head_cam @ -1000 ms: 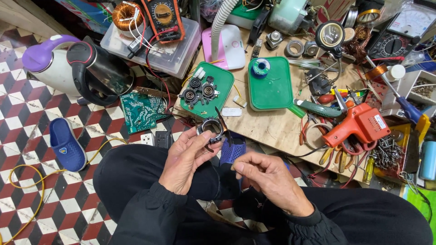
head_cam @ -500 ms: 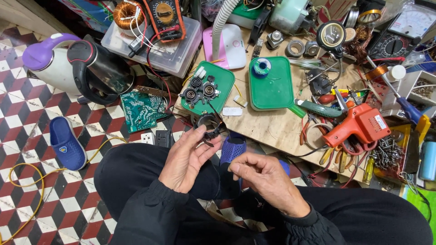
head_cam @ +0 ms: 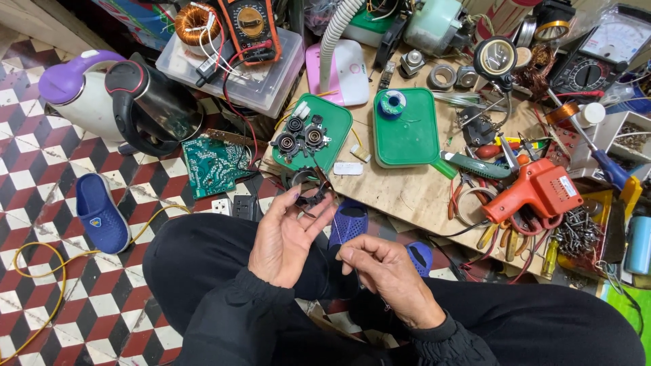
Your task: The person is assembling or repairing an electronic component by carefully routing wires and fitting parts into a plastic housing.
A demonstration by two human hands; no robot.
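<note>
Fingers of the left hand (head_cam: 288, 234) grip a black ring part (head_cam: 310, 188) near the surface (head_cam: 407, 193) edge, right hand (head_cam: 383, 274) pinches something thin below, while similar black parts (head_cam: 302, 135) sit on the green tray (head_cam: 336, 125).

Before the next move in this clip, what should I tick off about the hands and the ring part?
1. Left hand has the black ring part at its fingertips: ok.
2. Right hand free of tools: cannot tell, fingers curled.
3. Thin wire between the hands: cannot tell, too fine.
4. Green tray with round fittings lies just beyond the left hand: ok.
5. Orange glue gun lies apart from both hands: ok.
</note>
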